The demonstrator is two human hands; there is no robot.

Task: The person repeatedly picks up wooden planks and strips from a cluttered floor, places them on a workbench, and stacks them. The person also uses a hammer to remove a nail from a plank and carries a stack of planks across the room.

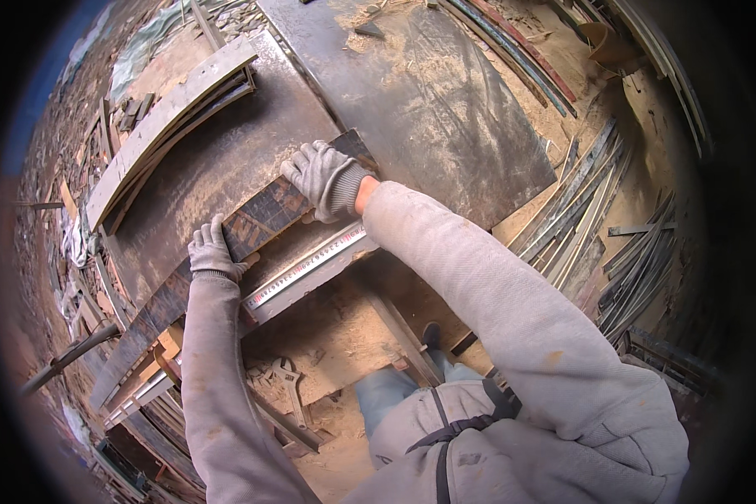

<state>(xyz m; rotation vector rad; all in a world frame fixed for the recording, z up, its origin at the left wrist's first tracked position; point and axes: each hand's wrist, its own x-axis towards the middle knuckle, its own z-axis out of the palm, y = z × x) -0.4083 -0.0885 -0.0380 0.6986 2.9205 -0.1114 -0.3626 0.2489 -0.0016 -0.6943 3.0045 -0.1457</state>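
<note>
Running from seven o'clock to one o'clock, the dark plank (227, 252) lies under both gloved hands, left hand (212, 250) gripping its near edge, right hand (326, 175) pressing flat at its far end.

Outdoor work site, even daylight, no hard shadows. Desk (227, 168): rusty metal top dusted with sawdust. A second large metal sheet (445, 109) adjoins its far right edge, with a sawdust heap toward the far end. Stack of long pale boards (168, 113) along the desk's left edge. Ground (336, 336) under the near edge: packed earth, sawdust, wood offcuts. Bundles of thin dark strips (588, 210) lie on the ground to the right. Rubble and scrap litter (67, 151) to the far left.
</note>
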